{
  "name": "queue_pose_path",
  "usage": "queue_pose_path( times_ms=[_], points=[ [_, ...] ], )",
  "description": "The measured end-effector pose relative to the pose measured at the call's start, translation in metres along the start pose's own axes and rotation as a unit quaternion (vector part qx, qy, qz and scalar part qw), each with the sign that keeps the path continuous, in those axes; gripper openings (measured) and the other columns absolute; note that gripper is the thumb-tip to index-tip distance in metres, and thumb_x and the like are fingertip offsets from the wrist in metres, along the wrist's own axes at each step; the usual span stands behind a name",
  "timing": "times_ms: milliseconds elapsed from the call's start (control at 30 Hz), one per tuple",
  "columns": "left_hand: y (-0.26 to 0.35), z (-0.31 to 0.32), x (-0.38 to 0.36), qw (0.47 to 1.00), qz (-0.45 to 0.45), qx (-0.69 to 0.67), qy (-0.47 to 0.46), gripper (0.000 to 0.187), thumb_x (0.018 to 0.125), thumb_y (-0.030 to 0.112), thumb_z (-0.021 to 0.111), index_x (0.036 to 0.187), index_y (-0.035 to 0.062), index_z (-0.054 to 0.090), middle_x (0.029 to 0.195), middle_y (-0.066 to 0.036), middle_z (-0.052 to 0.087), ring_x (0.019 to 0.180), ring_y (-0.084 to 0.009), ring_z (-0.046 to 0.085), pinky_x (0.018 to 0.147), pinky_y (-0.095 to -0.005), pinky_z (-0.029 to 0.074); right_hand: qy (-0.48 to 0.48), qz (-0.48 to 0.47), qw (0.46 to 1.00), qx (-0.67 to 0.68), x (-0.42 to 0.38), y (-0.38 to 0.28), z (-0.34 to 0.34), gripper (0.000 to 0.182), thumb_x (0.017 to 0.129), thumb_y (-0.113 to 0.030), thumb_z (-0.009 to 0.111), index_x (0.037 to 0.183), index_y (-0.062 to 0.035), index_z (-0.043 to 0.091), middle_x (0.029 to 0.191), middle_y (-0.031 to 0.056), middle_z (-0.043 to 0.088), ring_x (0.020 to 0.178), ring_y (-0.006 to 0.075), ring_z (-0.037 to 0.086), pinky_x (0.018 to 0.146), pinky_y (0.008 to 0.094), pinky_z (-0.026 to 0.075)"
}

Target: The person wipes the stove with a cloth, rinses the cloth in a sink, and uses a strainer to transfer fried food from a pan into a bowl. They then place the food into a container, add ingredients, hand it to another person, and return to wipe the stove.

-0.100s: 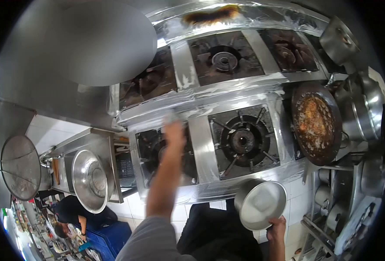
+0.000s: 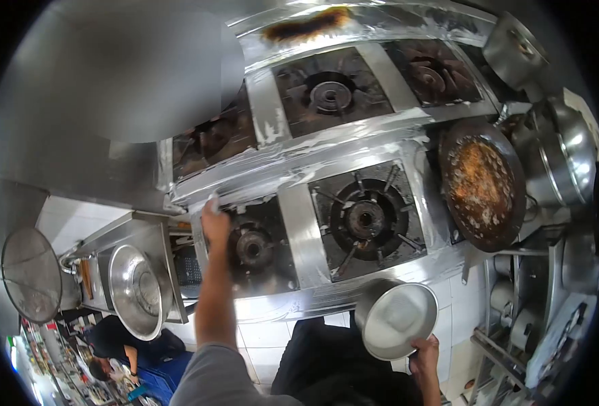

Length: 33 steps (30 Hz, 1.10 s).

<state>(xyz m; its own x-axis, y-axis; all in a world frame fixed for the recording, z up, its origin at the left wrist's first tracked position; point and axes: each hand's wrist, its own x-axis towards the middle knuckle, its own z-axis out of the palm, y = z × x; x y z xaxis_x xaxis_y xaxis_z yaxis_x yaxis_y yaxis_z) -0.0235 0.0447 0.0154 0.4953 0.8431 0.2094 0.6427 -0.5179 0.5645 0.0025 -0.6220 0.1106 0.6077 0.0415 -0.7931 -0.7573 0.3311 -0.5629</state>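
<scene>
My left hand (image 2: 215,224) reaches over the left edge of the front left burner (image 2: 252,249), fingers closed. A small whitish-grey pad (image 2: 212,200) shows at the fingertips; blur hides its exact kind. My right hand (image 2: 424,354) grips the rim of a metal pot (image 2: 399,321), tilted toward me, with whitish, sudsy-looking liquid inside. The pot is in front of the steel stove (image 2: 304,233), by its front edge. White foamy streaks lie on the metal strip (image 2: 326,154) between the two burner rows.
A dark wok (image 2: 483,186) with brown residue sits at the stove's right, beside stacked metal pots (image 2: 558,152). A steel basin (image 2: 137,291) and a large round strainer (image 2: 32,274) are on the left. At lower left another person (image 2: 113,342) bends near a blue bin (image 2: 160,382).
My left hand has swept to the left across the front left burner to its left edge. The pot stays in my right hand; the whole view has turned slightly.
</scene>
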Motion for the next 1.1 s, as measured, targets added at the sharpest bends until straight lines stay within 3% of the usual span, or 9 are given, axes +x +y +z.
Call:
queue_pose_path(
  times_ms=[133,333,400,500,700,833,933,1067,1100],
  points=[
    [0.121,0.084,-0.031,0.974,0.164,0.101,-0.117,0.046,0.074,-0.001,0.059,0.118,0.0074,0.067,0.123,-0.024,0.063,0.119,-0.0423,0.056,0.103,-0.0494,0.045,-0.005,-0.009,0.999,-0.036,0.011,-0.018,-0.028,0.04,0.068,0.011,0.053,0.107,0.0044,0.063,0.099,0.0151,0.071,0.087,0.0243,0.068,0.088,0.0368,0.054],
    [0.369,0.266,-0.091,0.895,0.404,-0.119,-0.15,0.042,0.062,-0.002,0.069,0.103,0.0061,0.07,0.104,-0.019,0.067,0.101,-0.0401,0.062,0.091,-0.0462,0.05,0.024,-0.051,0.998,0.01,0.004,-0.02,-0.037,0.034,0.07,0.013,0.053,0.1,0.0074,0.066,0.095,0.016,0.072,0.081,0.0242,0.069,0.077,0.0334,0.056],
    [0.425,0.292,-0.082,0.856,0.43,-0.036,-0.285,0.041,0.067,0.001,0.069,0.107,0.008,0.071,0.117,-0.018,0.066,0.113,-0.0376,0.059,0.101,-0.0456,0.046,0.041,-0.041,0.998,-0.01,0.004,-0.026,-0.03,0.037,0.068,0.01,0.054,0.103,0.0061,0.064,0.095,0.0134,0.071,0.081,0.0227,0.067,0.079,0.033,0.054],
    [0.383,0.303,-0.07,0.823,0.519,-0.068,-0.221,0.039,0.064,0.001,0.073,0.103,0.0097,0.072,0.111,-0.016,0.067,0.106,-0.0359,0.063,0.095,-0.046,0.049,0.048,-0.032,0.998,0.0,0.003,-0.034,-0.028,0.035,0.068,0.011,0.053,0.101,0.0066,0.065,0.093,0.014,0.071,0.078,0.022,0.067,0.075,0.0315,0.054],
    [0.19,0.144,-0.046,0.927,0.316,0.029,-0.2,0.052,0.067,-0.004,0.068,0.116,0.0123,0.071,0.12,-0.016,0.068,0.107,-0.0351,0.066,0.097,-0.0415,0.052,0.028,-0.042,0.997,-0.05,0.016,-0.042,-0.036,0.028,0.071,0.01,0.052,0.096,0.0081,0.065,0.089,0.0143,0.07,0.075,0.0218,0.067,0.073,0.0319,0.055],
    [0.162,0.105,-0.19,0.944,0.161,0.165,-0.237,0.043,0.073,0.003,0.063,0.113,0.0146,0.072,0.123,-0.015,0.067,0.102,-0.0359,0.067,0.092,-0.0471,0.052,-0.012,-0.043,0.996,-0.083,0.033,-0.042,-0.024,0.028,0.073,0.006,0.053,0.099,0.0096,0.063,0.091,0.016,0.069,0.074,0.0232,0.068,0.071,0.0335,0.057],
    [0.161,0.042,-0.318,0.939,0.217,0.044,-0.261,0.045,0.068,-0.007,0.056,0.104,0.0123,0.074,0.121,-0.02,0.066,0.116,-0.0387,0.061,0.1,-0.0455,0.05,-0.035,-0.049,0.986,-0.158,0.04,-0.05,-0.005,0.035,0.073,0.005,0.051,0.105,0.0091,0.065,0.091,0.013,0.069,0.074,0.0209,0.068,0.063,0.0336,0.058],
    [0.115,-0.026,-0.314,0.962,0.104,-0.004,-0.253,0.048,0.068,-0.011,0.054,0.11,0.0053,0.071,0.112,-0.02,0.068,0.108,-0.0395,0.064,0.097,-0.0434,0.05,-0.133,-0.132,0.957,-0.219,0.05,-0.041,0.025,0.04,0.077,0.002,0.048,0.112,0.0059,0.067,0.092,0.0114,0.07,0.076,0.0184,0.068,0.064,0.0332,0.058],
    [0.158,-0.066,-0.291,0.958,0.206,-0.026,-0.197,0.045,0.069,-0.013,0.056,0.108,0.0053,0.071,0.105,-0.02,0.069,0.103,-0.0396,0.064,0.094,-0.0445,0.051,-0.159,-0.139,0.962,-0.172,0.041,-0.04,0.04,0.037,0.078,0.002,0.048,0.11,0.0059,0.068,0.09,0.0114,0.07,0.072,0.0186,0.067,0.06,0.0327,0.058]
  ],
)
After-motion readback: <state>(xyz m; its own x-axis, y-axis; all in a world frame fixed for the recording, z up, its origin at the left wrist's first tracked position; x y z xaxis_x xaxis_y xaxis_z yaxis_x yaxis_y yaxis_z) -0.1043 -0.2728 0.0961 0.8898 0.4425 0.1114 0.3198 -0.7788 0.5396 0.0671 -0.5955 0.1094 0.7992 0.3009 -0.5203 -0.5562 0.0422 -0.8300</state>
